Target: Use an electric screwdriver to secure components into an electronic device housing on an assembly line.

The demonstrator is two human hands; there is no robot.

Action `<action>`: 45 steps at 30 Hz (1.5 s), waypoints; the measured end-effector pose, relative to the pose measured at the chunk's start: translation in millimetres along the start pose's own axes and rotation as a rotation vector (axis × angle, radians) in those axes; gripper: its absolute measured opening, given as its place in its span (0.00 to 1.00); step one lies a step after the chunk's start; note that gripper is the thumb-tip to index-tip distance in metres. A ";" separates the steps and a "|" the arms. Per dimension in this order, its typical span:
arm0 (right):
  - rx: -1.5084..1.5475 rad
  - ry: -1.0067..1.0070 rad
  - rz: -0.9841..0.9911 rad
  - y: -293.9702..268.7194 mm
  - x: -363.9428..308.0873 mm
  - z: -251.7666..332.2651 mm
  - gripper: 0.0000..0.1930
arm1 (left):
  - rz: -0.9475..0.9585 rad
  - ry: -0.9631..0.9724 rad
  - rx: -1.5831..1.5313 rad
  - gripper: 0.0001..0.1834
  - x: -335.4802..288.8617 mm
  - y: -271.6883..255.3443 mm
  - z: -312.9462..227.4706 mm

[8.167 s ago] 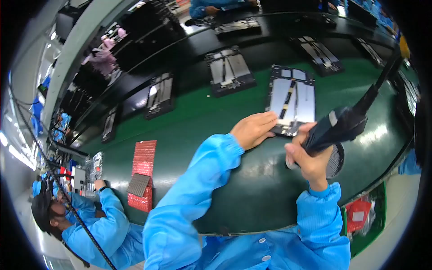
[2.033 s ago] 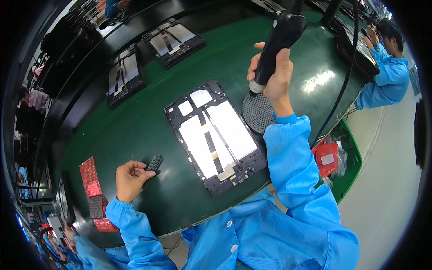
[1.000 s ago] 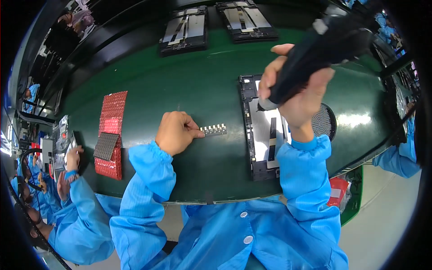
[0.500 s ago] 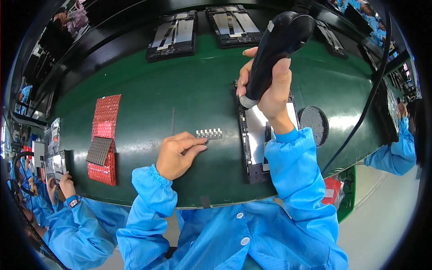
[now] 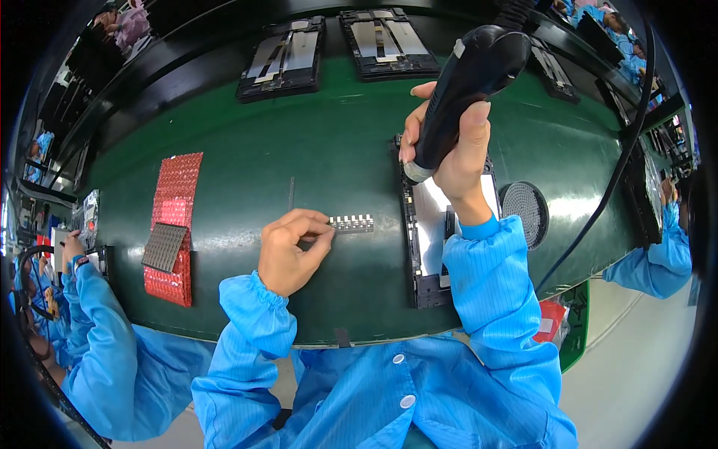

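Head view: at far left a co-worker's blue sleeve [image 5: 105, 374] reaches along the edge of the green worktop [image 5: 232, 217]. Next, a red bubble-wrap sheet [image 5: 170, 288] lies flat, a grey ridged sheet [image 5: 164, 247] resting on it; the padding presumably guards the piece from the hard surface, and both sit within your left reach. Your left hand [image 5: 292, 254] comes in low, thumb and forefinger at the left end of the tabbed strip [image 5: 355, 224], which lies in front of you, between the wrap and the nearest open panel [image 5: 424, 224]. Whether that grip is clamped or merely touching, cannot tell; holding at one end does leave most of the pale tabs uncovered. At the back, two similar panels [image 5: 280, 63] [image 5: 389, 49] stand side by side, probably set there to keep your near area free. The nearest panel lies lengthwise away from you, partly hidden by your right forearm. Above it, your right hand [image 5: 456, 161] has its grip wrapped around a black hand tool [image 5: 471, 90], light tip slanting down and left; a whole-hand hold seems apt for so bulky a body. Tip clearance over the panel: not readable. Just right, a round perforated dish [image 5: 526, 213] sits close to that hand, likely for easy reach.
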State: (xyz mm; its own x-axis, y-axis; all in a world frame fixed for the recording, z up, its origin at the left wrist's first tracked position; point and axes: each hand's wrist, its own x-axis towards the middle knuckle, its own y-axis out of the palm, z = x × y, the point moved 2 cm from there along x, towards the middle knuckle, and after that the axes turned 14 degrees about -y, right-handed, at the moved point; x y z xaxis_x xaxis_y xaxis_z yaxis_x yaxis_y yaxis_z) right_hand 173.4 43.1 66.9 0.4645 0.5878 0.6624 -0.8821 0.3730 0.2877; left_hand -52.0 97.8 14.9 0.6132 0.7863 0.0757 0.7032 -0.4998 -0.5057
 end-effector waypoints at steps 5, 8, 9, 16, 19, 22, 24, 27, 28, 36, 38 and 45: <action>0.017 -0.004 0.000 2.3 2.1 2.2 0.38 | -0.032 -0.024 -0.154 0.04 -1.9 0.1 8.5; 0.007 0.001 0.006 1.0 2.5 -0.1 0.38 | -0.033 -0.104 -0.163 0.03 0.7 1.3 5.9; -0.062 0.018 0.031 1.1 2.5 0.1 0.40 | -0.032 -0.106 -0.163 0.03 0.7 2.4 5.1; -0.131 0.022 0.101 8.6 -6.0 5.4 0.44 | -0.090 -0.206 -0.360 0.05 -9.1 4.1 13.2; -0.025 -0.037 0.082 7.3 -9.3 2.0 0.35 | -0.089 -0.100 -0.274 0.07 -11.3 1.9 13.2; -0.051 -0.054 0.070 6.5 -9.2 3.1 0.34 | -0.063 0.007 -0.162 0.09 -14.3 -0.4 14.0; -0.047 -0.045 0.053 6.2 -6.8 3.3 0.35 | -0.033 0.036 -0.117 0.10 -17.7 1.8 10.9; -0.033 -0.085 0.015 4.1 -3.2 8.9 0.36 | 0.015 0.137 0.025 0.14 -29.5 12.2 -15.3; -0.026 -0.132 -0.006 2.1 -1.0 14.1 0.36 | 0.027 0.161 0.044 0.12 -37.0 20.8 -28.9; 0.063 -0.067 -0.170 -36.2 -21.4 59.6 0.46 | 0.248 0.707 0.459 0.27 -46.6 86.4 -50.3; 0.099 -0.043 -0.169 -43.5 -32.0 64.8 0.46 | 0.271 0.786 0.469 0.27 -24.7 85.3 -47.8; 0.082 0.203 -0.073 -43.0 -54.7 58.9 0.44 | 0.296 0.822 0.443 0.28 99.2 97.8 -53.6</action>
State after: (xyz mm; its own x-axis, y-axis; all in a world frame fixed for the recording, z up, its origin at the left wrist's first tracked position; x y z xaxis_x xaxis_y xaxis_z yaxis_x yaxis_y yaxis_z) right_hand 181.4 -47.3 59.0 0.5260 0.6969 0.4876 -0.8453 0.3650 0.3901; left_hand 96.9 107.5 19.0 0.9209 0.0688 0.3838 0.3845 -0.3229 -0.8648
